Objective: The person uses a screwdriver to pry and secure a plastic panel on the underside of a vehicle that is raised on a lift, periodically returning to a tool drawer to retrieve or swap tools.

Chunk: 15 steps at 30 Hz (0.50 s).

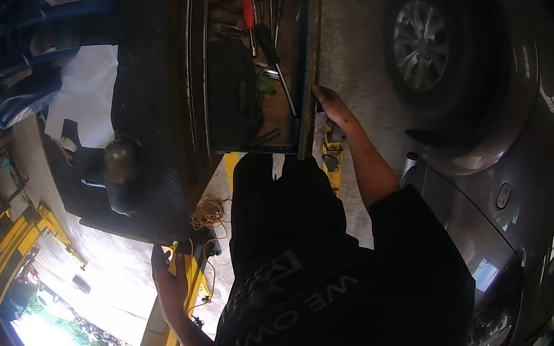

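My right hand (pixel 329 103) reaches forward and grips the blue front rim of an open tool drawer (pixel 305 121). Several hand tools lie in the drawer, among them a red-handled screwdriver (pixel 248 14) and long metal wrenches (pixel 283 86). My left hand (pixel 169 283) hangs low at my side, fingers curled, next to a yellow lift arm (pixel 193 280). It is too dark to tell whether that hand holds anything. My black shirt (pixel 317 272) fills the lower middle of the view.
A grey car (pixel 497 166) stands close on the right, its wheel (pixel 419 34) at the upper right. A coil of orange cord (pixel 209 212) lies on the concrete floor. A dark round tank (pixel 123 171) and a white sheet (pixel 87 92) are at the left.
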Each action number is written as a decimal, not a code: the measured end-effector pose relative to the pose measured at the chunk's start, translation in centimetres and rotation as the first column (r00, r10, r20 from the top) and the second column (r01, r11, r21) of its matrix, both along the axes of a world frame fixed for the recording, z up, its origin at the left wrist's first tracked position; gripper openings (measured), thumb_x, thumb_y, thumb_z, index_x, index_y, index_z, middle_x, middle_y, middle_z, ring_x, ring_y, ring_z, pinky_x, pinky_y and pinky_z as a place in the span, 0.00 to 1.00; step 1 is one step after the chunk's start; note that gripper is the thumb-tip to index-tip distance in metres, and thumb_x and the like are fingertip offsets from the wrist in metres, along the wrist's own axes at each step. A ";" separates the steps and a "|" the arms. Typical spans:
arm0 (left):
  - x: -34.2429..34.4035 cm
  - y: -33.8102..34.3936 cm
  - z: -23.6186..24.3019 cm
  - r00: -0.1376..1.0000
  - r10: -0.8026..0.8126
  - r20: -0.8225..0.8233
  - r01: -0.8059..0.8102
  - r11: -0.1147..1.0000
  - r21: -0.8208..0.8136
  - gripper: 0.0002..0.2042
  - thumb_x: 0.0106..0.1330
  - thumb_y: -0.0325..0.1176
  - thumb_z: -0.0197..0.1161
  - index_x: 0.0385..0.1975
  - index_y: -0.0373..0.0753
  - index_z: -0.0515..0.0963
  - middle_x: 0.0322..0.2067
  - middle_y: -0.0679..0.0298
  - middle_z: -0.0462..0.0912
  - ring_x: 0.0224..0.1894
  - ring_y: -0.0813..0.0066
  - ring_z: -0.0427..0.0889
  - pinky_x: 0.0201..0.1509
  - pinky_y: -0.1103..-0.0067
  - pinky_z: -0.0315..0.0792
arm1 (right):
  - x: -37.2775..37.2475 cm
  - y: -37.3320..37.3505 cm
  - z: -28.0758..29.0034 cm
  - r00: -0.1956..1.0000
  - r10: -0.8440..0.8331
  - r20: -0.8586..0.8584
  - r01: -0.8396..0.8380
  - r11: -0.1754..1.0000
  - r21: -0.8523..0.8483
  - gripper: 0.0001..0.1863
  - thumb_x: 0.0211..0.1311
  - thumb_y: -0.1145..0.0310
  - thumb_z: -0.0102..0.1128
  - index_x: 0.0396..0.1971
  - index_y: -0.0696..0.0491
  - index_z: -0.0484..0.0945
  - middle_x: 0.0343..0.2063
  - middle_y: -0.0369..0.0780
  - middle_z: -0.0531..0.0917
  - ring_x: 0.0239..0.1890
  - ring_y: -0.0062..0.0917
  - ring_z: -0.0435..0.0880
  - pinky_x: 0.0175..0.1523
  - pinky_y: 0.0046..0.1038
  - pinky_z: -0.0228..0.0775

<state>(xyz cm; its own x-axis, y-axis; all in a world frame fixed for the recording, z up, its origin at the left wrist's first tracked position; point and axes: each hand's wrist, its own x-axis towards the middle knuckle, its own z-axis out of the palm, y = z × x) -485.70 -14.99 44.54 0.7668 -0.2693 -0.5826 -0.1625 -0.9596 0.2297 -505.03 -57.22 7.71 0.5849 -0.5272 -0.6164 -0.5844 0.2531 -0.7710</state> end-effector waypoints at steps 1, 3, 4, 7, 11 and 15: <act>0.0 -0.1 0.1 1.000 -0.011 -0.001 0.011 1.000 -0.001 0.28 0.69 0.36 0.59 0.65 0.31 0.60 0.56 0.44 0.72 0.53 0.53 0.76 0.56 0.67 0.70 | 0.0 0.0 -0.1 1.000 0.014 -0.009 -0.014 1.000 -0.007 0.43 0.64 0.33 0.45 0.50 0.65 0.76 0.41 0.49 0.82 0.42 0.32 0.78 0.52 0.32 0.68; 0.0 -0.5 0.3 0.999 0.033 -0.022 -0.033 0.999 0.010 0.28 0.69 0.35 0.59 0.65 0.31 0.60 0.57 0.44 0.71 0.56 0.52 0.74 0.59 0.66 0.68 | 0.0 -0.1 -0.3 0.999 0.040 -0.022 -0.040 0.999 -0.010 0.43 0.64 0.32 0.44 0.50 0.64 0.76 0.40 0.49 0.82 0.42 0.32 0.78 0.51 0.32 0.68; 0.0 -0.4 0.3 0.999 0.025 -0.025 -0.025 1.000 0.008 0.28 0.69 0.35 0.58 0.65 0.31 0.60 0.58 0.43 0.70 0.58 0.51 0.72 0.61 0.66 0.67 | -0.1 -0.3 -0.3 0.997 0.064 -0.033 -0.064 0.998 -0.021 0.43 0.64 0.32 0.44 0.50 0.64 0.76 0.39 0.48 0.82 0.41 0.31 0.78 0.50 0.32 0.68; 0.3 -0.3 0.0 0.998 0.014 -0.053 -0.013 1.000 0.011 0.28 0.70 0.34 0.57 0.67 0.32 0.58 0.61 0.43 0.67 0.63 0.50 0.68 0.65 0.66 0.63 | 0.1 -0.2 0.3 0.997 0.056 -0.059 -0.057 0.998 -0.021 0.43 0.65 0.33 0.44 0.51 0.64 0.75 0.39 0.46 0.82 0.39 0.30 0.78 0.49 0.32 0.68; 0.2 -0.9 0.2 0.997 0.055 -0.055 -0.052 0.998 0.044 0.28 0.69 0.33 0.57 0.67 0.33 0.57 0.62 0.45 0.67 0.63 0.50 0.69 0.65 0.66 0.63 | 0.8 -0.5 1.6 0.995 0.046 -0.085 -0.042 0.998 0.046 0.44 0.65 0.33 0.43 0.54 0.65 0.72 0.43 0.47 0.81 0.41 0.30 0.78 0.50 0.31 0.68; 0.2 -0.8 0.2 0.999 0.040 -0.038 -0.037 0.997 0.061 0.29 0.69 0.33 0.57 0.67 0.34 0.57 0.62 0.45 0.67 0.62 0.50 0.69 0.65 0.66 0.64 | 1.1 -0.1 2.2 0.994 -0.009 -0.112 0.015 0.999 0.050 0.43 0.67 0.35 0.43 0.55 0.66 0.72 0.51 0.52 0.78 0.51 0.33 0.77 0.57 0.30 0.65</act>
<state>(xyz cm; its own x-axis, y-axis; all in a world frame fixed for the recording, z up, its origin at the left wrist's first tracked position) -485.52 -15.76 44.69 0.7524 -0.2033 -0.6266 -0.1173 -0.9773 0.1763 -503.97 -57.31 9.87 0.5048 -0.5003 -0.7035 -0.6626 0.2977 -0.6872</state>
